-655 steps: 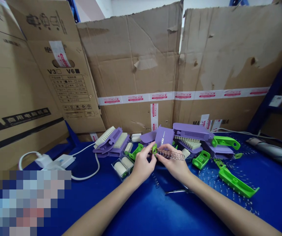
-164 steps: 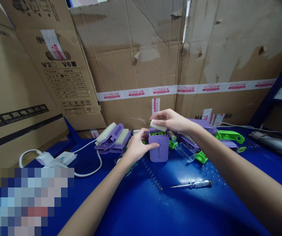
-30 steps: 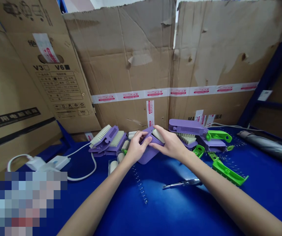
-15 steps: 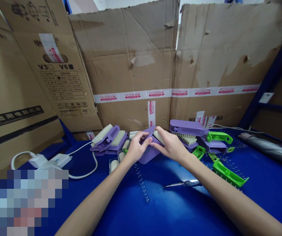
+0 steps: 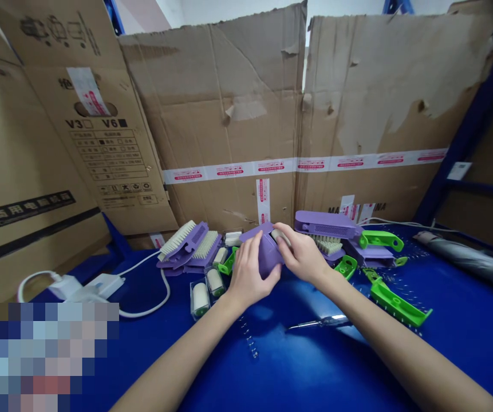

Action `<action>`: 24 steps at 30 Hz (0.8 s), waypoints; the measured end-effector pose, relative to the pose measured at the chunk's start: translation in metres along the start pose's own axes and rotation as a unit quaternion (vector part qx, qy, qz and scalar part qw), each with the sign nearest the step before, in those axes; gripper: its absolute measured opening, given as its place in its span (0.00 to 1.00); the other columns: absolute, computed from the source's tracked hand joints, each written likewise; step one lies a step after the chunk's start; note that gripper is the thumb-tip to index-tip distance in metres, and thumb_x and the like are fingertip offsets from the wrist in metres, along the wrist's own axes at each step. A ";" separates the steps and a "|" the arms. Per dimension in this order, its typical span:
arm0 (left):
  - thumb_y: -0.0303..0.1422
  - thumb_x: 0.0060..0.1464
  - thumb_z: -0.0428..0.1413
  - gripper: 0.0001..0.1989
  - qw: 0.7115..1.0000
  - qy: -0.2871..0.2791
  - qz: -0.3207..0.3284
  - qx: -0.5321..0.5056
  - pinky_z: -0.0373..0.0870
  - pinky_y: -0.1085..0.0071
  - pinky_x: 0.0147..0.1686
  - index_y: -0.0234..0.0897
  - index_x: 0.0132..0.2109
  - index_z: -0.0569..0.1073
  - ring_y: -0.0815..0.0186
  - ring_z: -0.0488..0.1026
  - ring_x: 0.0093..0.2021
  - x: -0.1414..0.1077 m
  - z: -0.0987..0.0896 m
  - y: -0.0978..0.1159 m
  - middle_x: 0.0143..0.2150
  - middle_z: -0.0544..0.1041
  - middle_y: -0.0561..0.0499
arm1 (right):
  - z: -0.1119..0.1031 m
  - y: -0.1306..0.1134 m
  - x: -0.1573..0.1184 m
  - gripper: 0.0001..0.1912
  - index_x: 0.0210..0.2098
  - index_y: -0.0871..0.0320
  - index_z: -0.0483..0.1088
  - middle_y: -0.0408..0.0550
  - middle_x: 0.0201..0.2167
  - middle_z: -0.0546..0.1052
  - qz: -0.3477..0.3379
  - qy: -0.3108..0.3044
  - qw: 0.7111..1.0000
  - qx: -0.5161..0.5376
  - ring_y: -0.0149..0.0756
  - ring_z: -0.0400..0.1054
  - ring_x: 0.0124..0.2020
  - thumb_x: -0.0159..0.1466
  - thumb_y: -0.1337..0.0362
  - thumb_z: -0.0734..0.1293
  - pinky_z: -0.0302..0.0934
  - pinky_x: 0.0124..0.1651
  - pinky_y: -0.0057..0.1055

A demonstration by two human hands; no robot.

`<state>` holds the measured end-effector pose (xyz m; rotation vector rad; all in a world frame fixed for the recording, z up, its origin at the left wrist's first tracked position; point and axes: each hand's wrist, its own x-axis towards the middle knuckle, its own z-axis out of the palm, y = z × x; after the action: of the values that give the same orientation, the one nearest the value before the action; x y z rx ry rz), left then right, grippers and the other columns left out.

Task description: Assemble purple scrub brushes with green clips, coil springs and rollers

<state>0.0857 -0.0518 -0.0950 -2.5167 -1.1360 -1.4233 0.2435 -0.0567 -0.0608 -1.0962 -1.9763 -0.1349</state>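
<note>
While the left hand [image 5: 248, 277], having shifted off the rim, clasps the tilted box [image 5: 268, 257] between thumb and partly spread fingers, apparently steadying it, the right hand [image 5: 305, 256] pinches the roller [image 5: 279, 234] at the opening, between thumb and forefinger.

In front of you stand big brown cardboard sheets [image 5: 229, 131], like a wall, with worn, torn tops. White tape [image 5: 255, 167] with red print runs across them. On your left is a cardboard box [image 5: 113, 166] marked V3 and V6. A blue metal frame [image 5: 456, 134] leans up on your right. Your table top [image 5: 315, 372] is blue and shiny, and light makes a pale patch on it.
</note>
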 end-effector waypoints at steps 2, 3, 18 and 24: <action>0.43 0.42 0.60 0.45 0.999 0.010 -0.011 0.037 0.60 0.51 0.53 0.31 0.62 0.49 0.48 0.61 0.55 -0.002 0.004 0.001 0.55 0.63 0.36 | -0.001 -0.002 -0.002 0.18 0.53 0.61 0.60 0.55 0.43 0.75 -0.011 -0.007 1.000 -0.015 0.41 0.72 0.39 0.66 0.63 0.53 0.64 0.40 0.34; 0.42 0.41 0.60 0.45 0.998 0.019 -0.018 0.049 0.60 0.51 0.52 0.31 0.62 0.49 0.48 0.62 0.54 -0.003 0.006 0.000 0.54 0.64 0.36 | -0.003 -0.004 -0.003 0.19 0.54 0.61 0.59 0.56 0.44 0.74 -0.021 -0.016 0.999 -0.025 0.42 0.71 0.41 0.65 0.60 0.54 0.64 0.41 0.35; 0.39 0.41 0.61 0.39 0.994 -0.039 0.041 0.089 0.62 0.56 0.44 0.33 0.58 0.55 0.50 0.66 0.48 -0.004 0.000 -0.006 0.50 0.68 0.39 | -0.027 -0.012 -0.011 0.34 0.42 0.67 0.63 0.57 0.29 0.75 -0.073 -0.136 0.948 -0.279 0.49 0.71 0.32 0.50 0.42 0.67 0.55 0.36 0.37; 0.39 0.42 0.59 0.35 0.994 -0.055 0.052 0.077 0.61 0.58 0.43 0.32 0.56 0.57 0.51 0.66 0.46 -0.003 -0.002 -0.008 0.50 0.69 0.39 | -0.024 -0.008 -0.012 0.29 0.36 0.65 0.63 0.55 0.27 0.73 -0.094 -0.134 0.947 -0.277 0.46 0.70 0.31 0.53 0.42 0.64 0.52 0.37 0.35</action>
<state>0.0789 -0.0485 -0.0988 -2.5315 -1.0668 -1.1387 0.2563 -0.0805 -0.0521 -1.3229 -2.3632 -0.7152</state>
